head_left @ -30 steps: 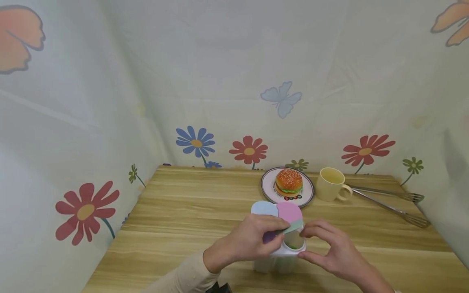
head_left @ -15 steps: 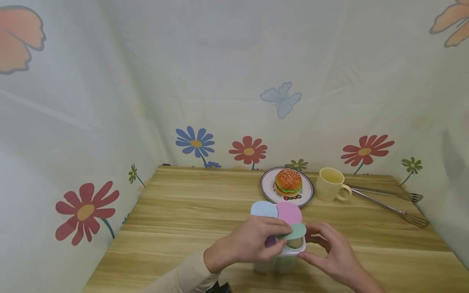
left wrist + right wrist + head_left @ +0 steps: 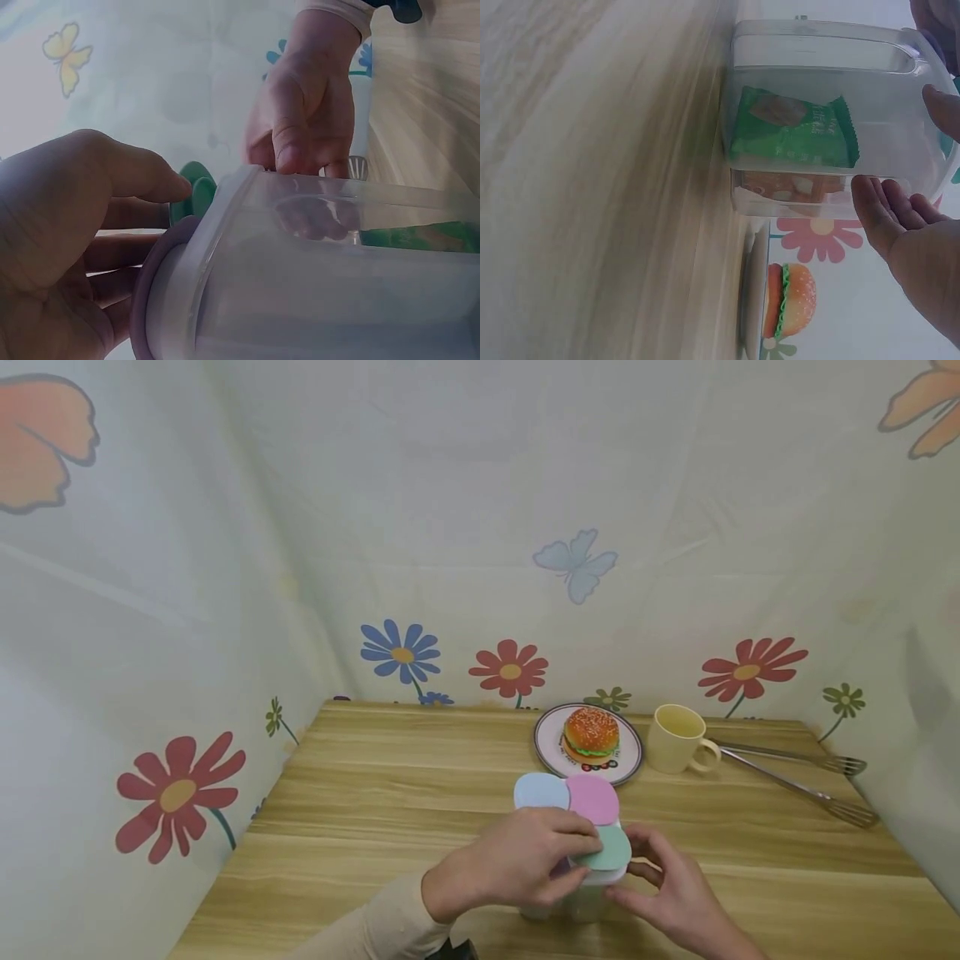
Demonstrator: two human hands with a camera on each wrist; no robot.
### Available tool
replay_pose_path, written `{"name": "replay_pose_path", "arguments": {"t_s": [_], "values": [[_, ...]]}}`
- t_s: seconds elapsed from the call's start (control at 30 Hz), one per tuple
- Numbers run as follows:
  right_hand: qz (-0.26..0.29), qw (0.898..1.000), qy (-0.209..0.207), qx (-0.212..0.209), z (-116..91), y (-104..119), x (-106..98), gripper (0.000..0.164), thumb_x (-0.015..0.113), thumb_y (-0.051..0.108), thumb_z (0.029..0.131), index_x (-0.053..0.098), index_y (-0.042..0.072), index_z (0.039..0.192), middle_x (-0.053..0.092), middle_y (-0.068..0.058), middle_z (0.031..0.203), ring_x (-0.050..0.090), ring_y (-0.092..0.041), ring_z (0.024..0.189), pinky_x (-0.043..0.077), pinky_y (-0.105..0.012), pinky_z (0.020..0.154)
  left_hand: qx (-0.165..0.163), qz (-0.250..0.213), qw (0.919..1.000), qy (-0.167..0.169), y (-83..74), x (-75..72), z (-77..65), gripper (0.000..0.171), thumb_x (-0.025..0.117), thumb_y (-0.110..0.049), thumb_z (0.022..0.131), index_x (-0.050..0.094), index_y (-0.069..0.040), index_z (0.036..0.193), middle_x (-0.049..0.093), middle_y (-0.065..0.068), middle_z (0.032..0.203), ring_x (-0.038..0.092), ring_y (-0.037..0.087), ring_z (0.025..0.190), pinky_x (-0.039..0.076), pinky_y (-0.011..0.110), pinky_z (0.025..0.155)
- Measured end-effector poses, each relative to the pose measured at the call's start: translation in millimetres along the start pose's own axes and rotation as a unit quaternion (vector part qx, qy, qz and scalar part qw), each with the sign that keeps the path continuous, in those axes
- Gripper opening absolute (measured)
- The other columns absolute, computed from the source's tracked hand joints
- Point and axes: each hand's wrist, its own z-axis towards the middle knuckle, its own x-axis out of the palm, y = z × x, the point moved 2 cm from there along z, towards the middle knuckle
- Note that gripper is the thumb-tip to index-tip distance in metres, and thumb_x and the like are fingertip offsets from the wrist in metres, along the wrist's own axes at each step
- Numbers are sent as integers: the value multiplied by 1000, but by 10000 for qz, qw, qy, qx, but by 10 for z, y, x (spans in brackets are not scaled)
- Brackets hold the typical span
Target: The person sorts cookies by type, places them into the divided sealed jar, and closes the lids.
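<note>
A clear storage container (image 3: 588, 902) with several compartments stands on the table, topped by light blue (image 3: 542, 791), pink (image 3: 594, 800) and green lids (image 3: 611, 850). My left hand (image 3: 510, 860) pinches the green lid between thumb and fingers at its left side, low over the container's front right opening. A purple lid (image 3: 142, 300) shows beside this hand in the left wrist view. My right hand (image 3: 675, 893) grips the container's right corner, thumb in front and fingers behind. Through the clear wall, a green packet (image 3: 795, 131) lies at the bottom of one compartment, with brown pieces (image 3: 795, 186) in another.
Behind the container, a white plate (image 3: 550, 747) bears a sesame-bun burger (image 3: 592, 733). Right of it stands a yellow mug (image 3: 671, 747). Two metal utensils with slotted heads (image 3: 847, 810) lie on the wooden table (image 3: 405, 760) farther right. Flower-printed cloth (image 3: 450, 527) surrounds the table.
My left hand has lowered the green lid from a steep tilt to nearly flat over its opening. The right hand's fingers have shifted slightly down along the container's corner.
</note>
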Motion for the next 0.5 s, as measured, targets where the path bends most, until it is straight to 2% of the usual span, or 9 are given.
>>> {"name": "replay_pose_path", "arguments": {"t_s": [0.13, 0.27, 0.37, 0.5], "values": [[-10, 9989, 60, 476, 14, -7, -2, 66, 87, 14, 71, 52, 2, 125, 60, -17, 121, 62, -5, 102, 57, -26, 85, 1, 148, 9998, 131, -14, 1, 8, 26, 66, -31, 90, 73, -16, 110, 68, -6, 113, 62, 3, 103, 46, 14, 97], [-44, 9966, 308, 767, 19, -17, 12, 63, 86, 19, 73, 54, -1, 124, 61, -19, 120, 62, -5, 103, 56, -26, 86, 28, 342, 9992, 210, -29, 7, 17, 26, 64, -31, 91, 73, -17, 111, 68, -6, 112, 62, 3, 101, 47, 13, 94], [-149, 9954, 513, 794, 21, -39, 29, 63, 84, 23, 75, 55, -2, 126, 61, -19, 122, 61, -4, 105, 55, -25, 87, 50, 503, 9985, 212, -41, 15, 20, 26, 64, -32, 90, 73, -18, 111, 67, -6, 112, 62, 3, 100, 48, 13, 92], [-235, 9955, 534, 740, 24, -63, 47, 66, 84, 25, 75, 54, 0, 128, 61, -18, 124, 61, -3, 105, 56, -26, 86, 53, 666, 9974, 265, -53, 25, 15, 28, 64, -33, 90, 72, -19, 113, 66, -6, 114, 62, 4, 101, 49, 15, 91]]}}
